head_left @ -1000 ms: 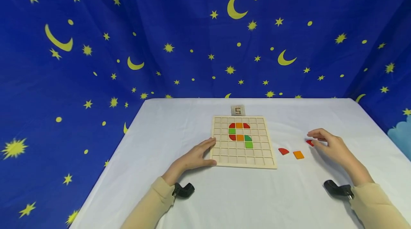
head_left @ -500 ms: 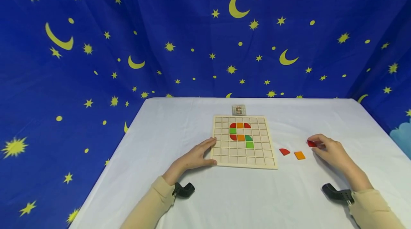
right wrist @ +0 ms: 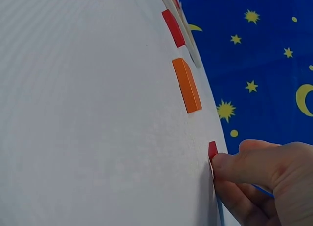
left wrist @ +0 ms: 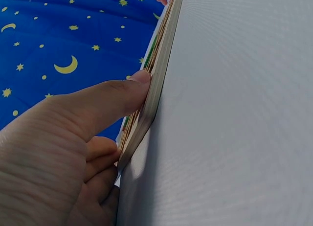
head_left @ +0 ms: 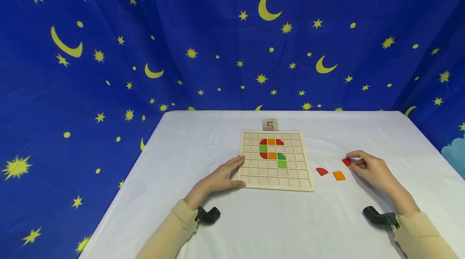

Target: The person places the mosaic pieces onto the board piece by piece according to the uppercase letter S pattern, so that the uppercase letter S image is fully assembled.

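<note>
A square wooden grid board (head_left: pixel 272 180) lies on the table with red, orange and green tiles forming an S-like curve in its cells. My left hand (head_left: pixel 217 176) rests at the board's left edge, thumb at the near corner and fingers fairly straight along the side; in the left wrist view the thumb (left wrist: pixel 122 91) touches the rim. To the right of the board, my right hand (head_left: pixel 374 170) pinches a red tile (head_left: pixel 346 162) between thumb and fingers, which cover part of it. An orange square tile (head_left: pixel 339 176) and a red quarter-circle tile (head_left: pixel 321 171) lie left of that hand.
Behind the board lies a small card (head_left: pixel 270 124) with an S pattern on a grid. White cloth (head_left: pixel 276 226) covers the table. A blue curtain (head_left: pixel 218 29) with moons and stars hangs at the back and sides.
My right hand has closed thumb and fingers on the red tile and shifted it slightly left. My left hand has stayed at the board's edge.
</note>
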A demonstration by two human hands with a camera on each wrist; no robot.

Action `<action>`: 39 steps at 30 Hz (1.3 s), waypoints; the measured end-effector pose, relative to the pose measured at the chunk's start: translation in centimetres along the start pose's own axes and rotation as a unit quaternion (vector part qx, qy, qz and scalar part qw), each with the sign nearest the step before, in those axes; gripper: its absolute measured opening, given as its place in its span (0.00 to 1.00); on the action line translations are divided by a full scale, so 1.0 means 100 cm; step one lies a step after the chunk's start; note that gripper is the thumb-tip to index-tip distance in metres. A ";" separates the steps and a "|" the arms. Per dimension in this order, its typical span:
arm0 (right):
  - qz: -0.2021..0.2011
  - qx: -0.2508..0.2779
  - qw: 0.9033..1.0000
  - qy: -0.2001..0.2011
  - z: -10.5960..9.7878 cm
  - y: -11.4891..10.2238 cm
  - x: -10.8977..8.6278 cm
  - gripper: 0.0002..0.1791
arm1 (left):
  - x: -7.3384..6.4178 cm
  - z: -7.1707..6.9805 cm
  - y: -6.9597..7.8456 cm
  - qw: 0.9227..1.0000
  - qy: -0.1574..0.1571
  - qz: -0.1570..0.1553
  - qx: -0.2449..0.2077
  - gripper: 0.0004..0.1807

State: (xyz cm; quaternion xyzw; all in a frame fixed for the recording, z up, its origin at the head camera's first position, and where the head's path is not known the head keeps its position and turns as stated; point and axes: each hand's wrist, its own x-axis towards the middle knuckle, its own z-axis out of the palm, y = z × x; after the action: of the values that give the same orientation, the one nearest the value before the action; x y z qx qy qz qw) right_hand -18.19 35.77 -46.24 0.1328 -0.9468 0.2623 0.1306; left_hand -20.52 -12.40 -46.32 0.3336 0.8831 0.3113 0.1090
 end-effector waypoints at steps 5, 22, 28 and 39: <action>-0.013 0.006 1.000 0.011 0.005 0.002 0.004 0.17 | 0.001 0.001 -0.001 1.000 0.000 -0.006 0.002 0.47; 0.004 0.023 1.000 -0.006 0.013 -0.001 0.005 0.16 | 0.001 0.001 -0.003 1.000 -0.003 -0.012 -0.008 0.47; -0.006 0.007 1.000 0.001 0.015 -0.003 0.007 0.19 | 0.001 0.000 -0.001 1.000 -0.002 -0.010 -0.006 0.47; -0.005 0.033 0.999 0.039 0.006 -0.014 0.012 0.22 | 0.000 -0.001 0.000 1.000 -0.003 -0.008 -0.004 0.47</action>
State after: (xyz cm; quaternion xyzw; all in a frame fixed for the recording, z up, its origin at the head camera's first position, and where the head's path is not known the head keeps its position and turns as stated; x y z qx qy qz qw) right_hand -18.95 34.04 -45.74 0.1317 -0.9312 0.2973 0.1646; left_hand -20.53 -12.45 -46.27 0.3273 0.8840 0.3132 0.1152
